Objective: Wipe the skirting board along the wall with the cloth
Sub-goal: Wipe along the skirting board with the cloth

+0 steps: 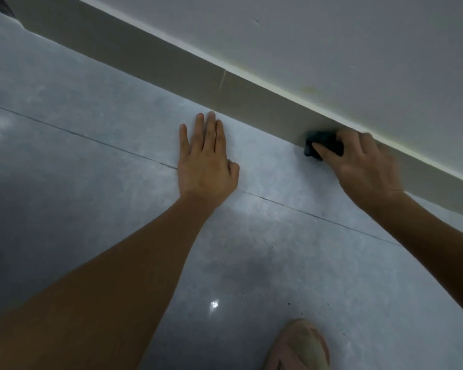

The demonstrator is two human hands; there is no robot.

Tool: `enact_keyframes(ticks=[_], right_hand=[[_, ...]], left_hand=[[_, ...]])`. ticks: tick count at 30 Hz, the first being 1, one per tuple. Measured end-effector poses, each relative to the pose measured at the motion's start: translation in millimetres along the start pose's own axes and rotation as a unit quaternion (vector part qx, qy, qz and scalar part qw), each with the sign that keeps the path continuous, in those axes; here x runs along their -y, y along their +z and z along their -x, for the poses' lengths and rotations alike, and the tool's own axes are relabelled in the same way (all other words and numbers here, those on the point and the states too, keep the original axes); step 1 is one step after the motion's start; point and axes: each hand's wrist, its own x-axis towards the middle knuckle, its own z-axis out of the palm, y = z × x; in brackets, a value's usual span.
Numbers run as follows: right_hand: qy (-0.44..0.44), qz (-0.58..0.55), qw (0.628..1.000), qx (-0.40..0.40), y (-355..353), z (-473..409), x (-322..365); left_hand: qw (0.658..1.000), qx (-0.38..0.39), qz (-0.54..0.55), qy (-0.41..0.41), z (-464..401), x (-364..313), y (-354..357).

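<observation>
Right hand, right of centre in the frame, clutches a dark cloth, fingers curled over it and pressing it against the skirting board. Cloth sits at the hand's fingertip end, bunched, bottom edge at the seam where board meets floor. Most of the cloth is under the fingers; only its left part shows.

Skirting board is a beige band running diagonally from upper left of the frame down to the right edge, with a pale wall above it. A thin vertical joint in the board shows near top centre, well left of the cloth.

Left hand, centre of the frame, lies flat on the floor, palm down, fingers straight and close together, holding nothing. Fingertips are near the base of the board; cannot tell if they touch it. It is apart from the cloth, to its left.

Floor is grey glossy tile with a dark grout line running diagonally under the left hand. Small dark specks lie on the tile lower right. A bright glint shows bottom centre.

A pinkish shoe is cut off at the bottom edge. Both forearms run off the frame. A dark object in the top left corner is too cropped to identify. Right hand is slightly blurred.
</observation>
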Motion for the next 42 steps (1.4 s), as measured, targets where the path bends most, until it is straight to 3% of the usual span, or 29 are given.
enact_keyframes(ticks=[8,15,16,18,20,22,24,25,27,28,30,32,35,42], right_hand=[[0.000,0.025,0.991,-0.129,2.0,-40.7,20.5],[0.054,-0.052,0.997,0.033,11.3,13.8,-18.1],[0.079,-0.071,0.994,0.039,7.7,20.7,-29.6],[0.229,-0.114,0.967,-0.001,-50.0,52.0,-69.3],[0.305,-0.171,0.937,0.002,-49.9,36.1,-61.5],[0.304,-0.245,0.920,0.026,-52.4,17.0,-34.9],[0.239,-0.285,0.927,0.049,-48.9,12.6,-7.7],[0.216,-0.316,0.923,0.034,-45.4,11.8,5.4],[0.235,-0.390,0.890,0.002,-39.3,10.5,22.9],[0.274,-0.447,0.852,-0.002,-46.9,5.2,27.6],[0.329,-0.560,0.761,0.000,-69.7,-5.5,32.5],[0.338,-0.625,0.703,-0.019,-101.2,-15.1,28.8],[0.315,-0.677,0.663,-0.050,-138.6,-28.9,20.8],[0.218,-0.704,0.672,-0.078,-253.3,-61.7,9.5]], left_hand=[[0.998,0.019,0.038,0.042,5.1,-42.7,9.5],[0.999,0.017,0.027,0.017,3.5,-34.4,1.7],[0.999,0.010,0.035,0.017,1.6,-35.2,-1.8],[0.997,-0.031,0.019,0.074,5.9,-61.1,-52.0],[0.998,-0.018,0.024,0.062,-2.3,-56.4,-53.8],[0.998,0.025,0.027,0.050,-4.9,-51.7,-45.8],[0.990,0.037,0.129,0.033,-0.8,-55.0,-42.3],[0.970,0.044,0.240,0.002,-0.1,-56.2,-42.2],[0.864,0.121,0.481,-0.085,-4.0,-60.7,-50.4],[0.808,0.158,0.558,-0.104,-6.3,-60.1,-61.4],[0.744,0.217,0.623,-0.108,-8.4,-53.9,-94.6],[0.728,0.244,0.635,-0.083,-7.7,-40.6,-135.2],[0.727,0.248,0.638,-0.046,-2.6,-20.1,-178.7],[0.712,0.152,0.684,-0.047,37.2,19.2,-278.3]])
